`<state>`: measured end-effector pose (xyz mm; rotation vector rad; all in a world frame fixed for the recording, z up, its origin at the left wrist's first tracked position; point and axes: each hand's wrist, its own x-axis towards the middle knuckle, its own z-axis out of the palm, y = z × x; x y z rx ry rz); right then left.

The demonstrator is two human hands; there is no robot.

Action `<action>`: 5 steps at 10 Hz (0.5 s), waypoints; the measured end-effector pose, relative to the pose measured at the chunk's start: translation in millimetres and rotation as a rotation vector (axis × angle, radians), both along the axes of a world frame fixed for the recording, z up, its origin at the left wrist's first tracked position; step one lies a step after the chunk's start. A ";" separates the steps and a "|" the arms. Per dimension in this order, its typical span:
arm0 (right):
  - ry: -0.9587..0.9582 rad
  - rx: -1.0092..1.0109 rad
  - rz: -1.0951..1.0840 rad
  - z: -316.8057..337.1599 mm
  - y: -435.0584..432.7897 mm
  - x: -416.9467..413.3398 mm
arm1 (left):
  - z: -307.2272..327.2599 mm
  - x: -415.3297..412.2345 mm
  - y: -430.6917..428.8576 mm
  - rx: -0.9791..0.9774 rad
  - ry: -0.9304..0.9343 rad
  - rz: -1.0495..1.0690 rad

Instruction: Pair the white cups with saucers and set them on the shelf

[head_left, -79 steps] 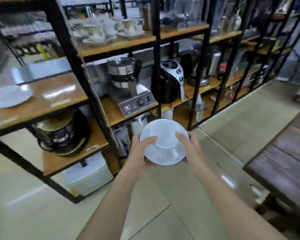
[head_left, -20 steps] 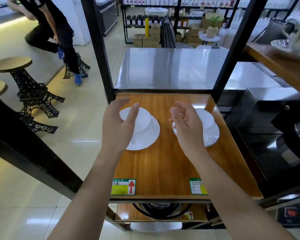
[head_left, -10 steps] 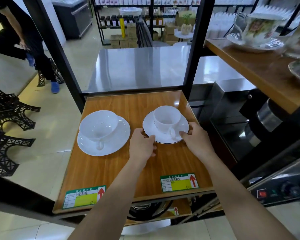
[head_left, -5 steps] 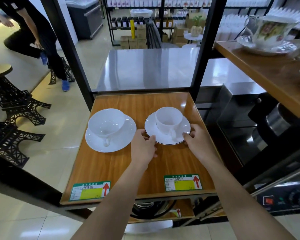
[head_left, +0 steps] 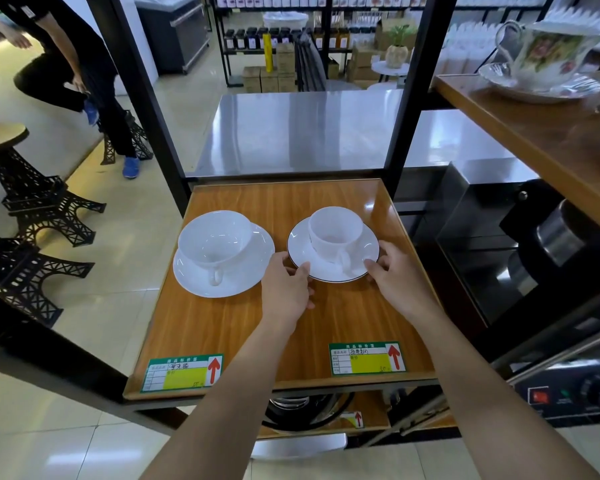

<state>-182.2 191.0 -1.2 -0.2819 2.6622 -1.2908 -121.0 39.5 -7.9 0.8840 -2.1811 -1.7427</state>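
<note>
Head view
Shelf [head_left: 284,327]: wooden board in a black frame, two cup-and-saucer pairs side by side on it.
Left pair: wide white cup [head_left: 213,239] upright on plain saucer [head_left: 243,275], handle toward the camera, untouched.
Right pair: narrower white cup [head_left: 335,232] upright on dark-rimmed saucer [head_left: 300,249], handle toward the camera, near the shelf's right edge.
Left hand [head_left: 284,289]: at the rimmed saucer's near-left edge, thumb on top of the rim, other fingers curled beside and under it; pinching the rim.
Right hand [head_left: 397,275]: at the same saucer's near-right edge, fingertips touching the rim, palm on the shelf; firm grip or mere touch, cannot tell.
Hands: apart, one on each side of the right saucer.
Saucer: flat on the wood, just beside the left pair, not touching it.
Tags [head_left: 181,372]: two green-and-yellow price labels with red arrows on the shelf's front edge, one before each pair.
Upper shelf: floral cup [head_left: 555,51] on its own saucer, far right.
Background: person in black [head_left: 70,64] by a stool [head_left: 0,136], left.
</note>
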 end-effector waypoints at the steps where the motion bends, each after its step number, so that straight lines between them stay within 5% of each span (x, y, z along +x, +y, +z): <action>1: 0.009 0.022 0.006 -0.9 0.0 1.2 | -0.1 -1.0 -1.3 0.027 -0.006 -0.004; 5: -0.035 -0.035 -0.075 9.3 6.3 17.7 | 14.8 27.2 -1.8 0.034 0.002 -0.014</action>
